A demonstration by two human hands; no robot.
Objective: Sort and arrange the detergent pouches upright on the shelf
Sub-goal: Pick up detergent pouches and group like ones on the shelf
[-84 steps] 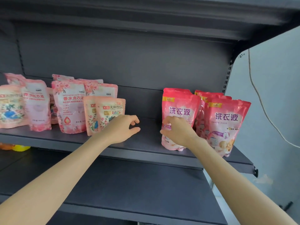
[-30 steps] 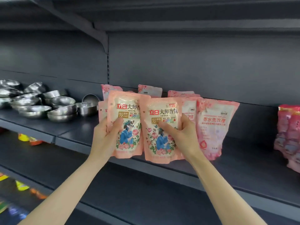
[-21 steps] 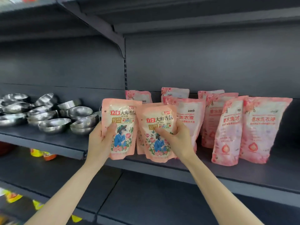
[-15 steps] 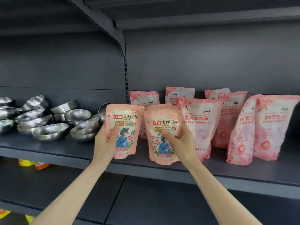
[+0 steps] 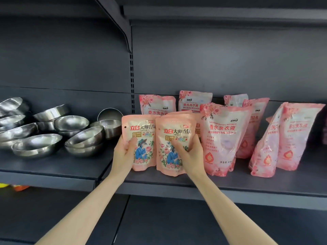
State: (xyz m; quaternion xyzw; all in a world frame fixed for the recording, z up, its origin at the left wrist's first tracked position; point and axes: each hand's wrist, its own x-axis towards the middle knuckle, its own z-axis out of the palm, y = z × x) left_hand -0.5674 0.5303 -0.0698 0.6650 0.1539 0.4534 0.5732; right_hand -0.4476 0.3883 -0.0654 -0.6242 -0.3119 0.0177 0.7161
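Reaching up from the bottom edge, two bare forearms cross over the dark lower shelf (image 5: 177, 223). The left hand (image 5: 123, 154) grips the left peach pouch (image 5: 143, 128) from its left side, thumb laid across the front, fingers hidden behind. The right hand (image 5: 190, 156) grips the right peach pouch (image 5: 177, 133), thumb over the printed figure, fingers curled round its right edge and out of sight. Both pouches are upright, side by side with edges overlapping, at the front of the middle shelf (image 5: 230, 186); cannot tell whether their bases rest on it. Just right stands the front pink pouch (image 5: 223, 138), and a peach sliver (image 5: 198, 129) shows in the gap, too covered to identify. The back-row pink pouches (image 5: 194, 101) show only their tops. The far-right pink pouches (image 5: 299, 135) lean, one close against the frame edge. In the left bay are piled steel bowls (image 5: 70, 124), the leftmost cut off. Yellow and orange objects (image 5: 17, 187) under that bay are mostly hidden. A slotted upright (image 5: 131, 82) divides the bays.
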